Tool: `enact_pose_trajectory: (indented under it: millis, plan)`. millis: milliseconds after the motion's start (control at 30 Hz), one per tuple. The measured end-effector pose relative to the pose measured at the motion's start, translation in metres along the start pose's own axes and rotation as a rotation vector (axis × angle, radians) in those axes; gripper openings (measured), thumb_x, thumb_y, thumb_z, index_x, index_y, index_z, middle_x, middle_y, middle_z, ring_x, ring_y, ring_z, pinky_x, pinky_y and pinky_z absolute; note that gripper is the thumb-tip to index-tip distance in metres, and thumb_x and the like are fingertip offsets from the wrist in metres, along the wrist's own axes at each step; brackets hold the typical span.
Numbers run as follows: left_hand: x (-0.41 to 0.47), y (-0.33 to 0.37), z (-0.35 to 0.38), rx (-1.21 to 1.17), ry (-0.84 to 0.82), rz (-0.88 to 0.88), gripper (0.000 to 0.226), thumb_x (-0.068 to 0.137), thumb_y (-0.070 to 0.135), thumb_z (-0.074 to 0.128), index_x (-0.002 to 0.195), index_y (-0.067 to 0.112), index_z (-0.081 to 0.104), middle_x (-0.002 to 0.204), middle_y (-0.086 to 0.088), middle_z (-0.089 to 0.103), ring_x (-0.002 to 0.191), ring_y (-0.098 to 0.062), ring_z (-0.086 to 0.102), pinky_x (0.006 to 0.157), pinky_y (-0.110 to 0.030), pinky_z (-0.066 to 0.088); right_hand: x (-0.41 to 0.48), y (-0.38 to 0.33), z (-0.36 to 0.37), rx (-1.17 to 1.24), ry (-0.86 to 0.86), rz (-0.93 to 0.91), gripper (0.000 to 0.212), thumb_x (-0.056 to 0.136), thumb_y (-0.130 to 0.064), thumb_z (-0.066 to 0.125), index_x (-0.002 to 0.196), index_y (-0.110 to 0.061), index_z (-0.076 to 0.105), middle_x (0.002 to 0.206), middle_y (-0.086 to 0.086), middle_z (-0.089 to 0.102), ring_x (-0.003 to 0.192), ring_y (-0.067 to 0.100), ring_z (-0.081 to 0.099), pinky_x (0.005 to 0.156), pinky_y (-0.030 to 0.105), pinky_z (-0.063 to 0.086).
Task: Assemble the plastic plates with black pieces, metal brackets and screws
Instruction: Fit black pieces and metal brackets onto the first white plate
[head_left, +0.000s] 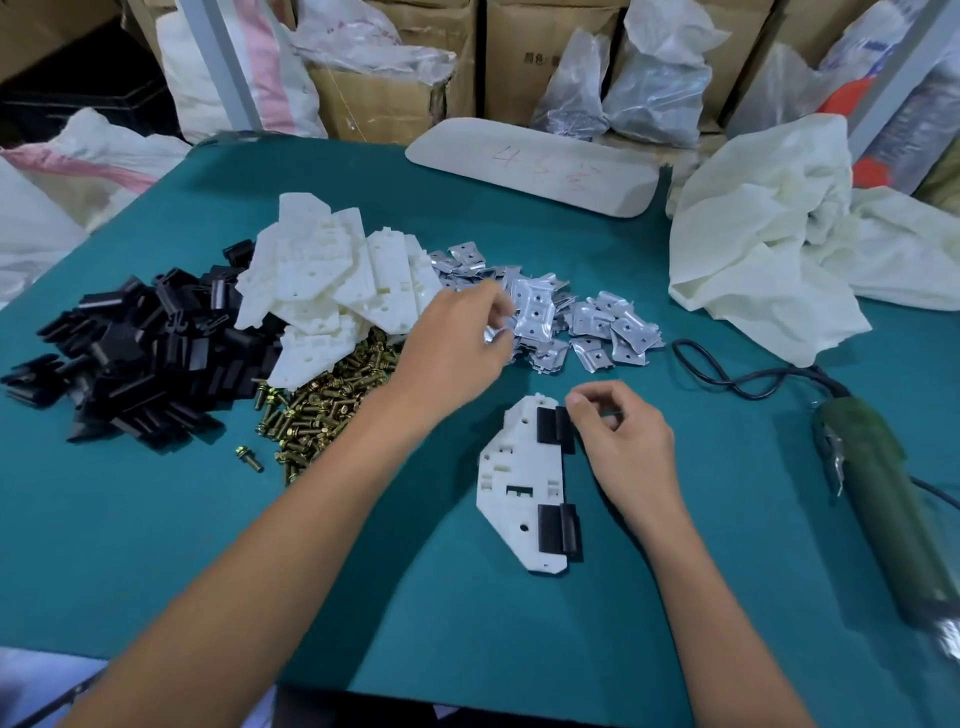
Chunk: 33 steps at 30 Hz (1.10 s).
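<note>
A white plastic plate lies on the green table in front of me, with two black pieces set along its right edge. My right hand rests beside the upper black piece, its fingertips touching it. My left hand reaches over the pile of metal brackets, fingers pinching a bracket at the pile's left edge. Left of that lie a heap of white plates, a pile of brass screws and a heap of black pieces.
A green electric screwdriver with a black cable lies at the right. A crumpled white cloth bag sits at the back right, a white foam board at the back. Cardboard boxes and plastic bags stand behind the table.
</note>
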<state>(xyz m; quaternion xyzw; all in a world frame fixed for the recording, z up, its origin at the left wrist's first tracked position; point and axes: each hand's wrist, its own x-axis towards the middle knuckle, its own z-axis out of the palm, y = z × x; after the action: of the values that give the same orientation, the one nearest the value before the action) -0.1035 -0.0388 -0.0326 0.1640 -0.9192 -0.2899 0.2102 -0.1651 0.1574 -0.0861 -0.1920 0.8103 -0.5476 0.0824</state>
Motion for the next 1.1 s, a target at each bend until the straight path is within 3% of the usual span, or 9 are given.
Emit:
enact_pose_trajectory:
  millis: [167, 267, 367, 567, 733, 933, 1100]
  plan:
    - [0.063, 0.012, 0.006, 0.304, -0.386, 0.245, 0.063, 0.081, -0.009, 0.055, 0.136, 0.022, 0.05, 0.131, 0.001, 0.059, 0.127, -0.024, 0.038, 0.1, -0.039, 0.039, 0.003, 0.002, 0.0, 0.061, 0.004, 0.043, 0.009, 0.095, -0.03, 0.067, 0.087, -0.03, 0.071, 0.069, -0.018, 0.066, 0.057, 0.001, 0.053, 0.057, 0.019, 0.044]
    - [0.082, 0.016, 0.014, 0.638, -0.512, 0.466, 0.066, 0.083, -0.005, 0.055, 0.138, 0.03, 0.05, 0.144, -0.002, 0.047, 0.131, -0.029, 0.032, 0.098, -0.04, 0.034, 0.003, 0.003, 0.001, 0.086, -0.002, 0.054, 0.011, 0.096, -0.029, 0.066, 0.086, -0.029, 0.07, 0.063, -0.018, 0.062, 0.053, 0.003, 0.05, 0.057, 0.027, 0.043]
    - [0.091, 0.016, 0.015, 0.864, -0.534, 0.583, 0.059, 0.088, 0.004, 0.057, 0.14, 0.031, 0.047, 0.134, -0.005, 0.052, 0.123, -0.028, 0.041, 0.093, -0.04, 0.037, 0.003, 0.003, 0.001, 0.092, -0.009, 0.063, 0.011, 0.096, -0.028, 0.066, 0.085, -0.029, 0.07, 0.061, -0.017, 0.062, 0.053, 0.004, 0.05, 0.06, 0.028, 0.045]
    - [0.094, 0.017, 0.008, 1.014, -0.504, 0.667, 0.051, 0.093, 0.002, 0.053, 0.137, 0.026, 0.048, 0.115, -0.006, 0.062, 0.106, -0.026, 0.051, 0.081, -0.037, 0.033, 0.004, -0.002, 0.0, 0.099, -0.022, 0.092, 0.011, 0.096, -0.03, 0.066, 0.086, -0.031, 0.07, 0.063, -0.019, 0.062, 0.057, 0.004, 0.053, 0.065, 0.035, 0.053]
    - [0.093, 0.019, 0.002, 1.033, -0.495, 0.742, 0.054, 0.097, 0.009, 0.054, 0.144, 0.034, 0.043, 0.124, -0.004, 0.056, 0.114, -0.025, 0.049, 0.083, -0.034, 0.036, 0.002, -0.005, -0.001, 0.109, -0.025, 0.095, 0.012, 0.096, -0.03, 0.066, 0.085, -0.032, 0.07, 0.064, -0.02, 0.063, 0.056, 0.005, 0.053, 0.064, 0.036, 0.054]
    - [0.096, 0.026, -0.004, 1.088, -0.542, 0.764, 0.047, 0.09, 0.025, 0.065, 0.133, 0.04, 0.053, 0.129, -0.004, 0.045, 0.118, -0.024, 0.041, 0.084, -0.033, 0.038, 0.001, -0.008, -0.002, 0.083, -0.039, 0.106, 0.013, 0.095, -0.031, 0.065, 0.084, -0.035, 0.07, 0.068, -0.019, 0.065, 0.063, 0.008, 0.057, 0.07, 0.049, 0.06]
    - [0.099, 0.027, -0.005, 1.166, -0.55, 0.862, 0.035, 0.089, 0.033, 0.062, 0.124, 0.034, 0.061, 0.123, 0.0, 0.051, 0.114, -0.023, 0.045, 0.08, -0.032, 0.035, 0.001, -0.01, -0.003, 0.077, -0.048, 0.103, 0.013, 0.096, -0.029, 0.065, 0.084, -0.033, 0.07, 0.071, -0.02, 0.066, 0.07, 0.02, 0.064, 0.067, 0.049, 0.06]
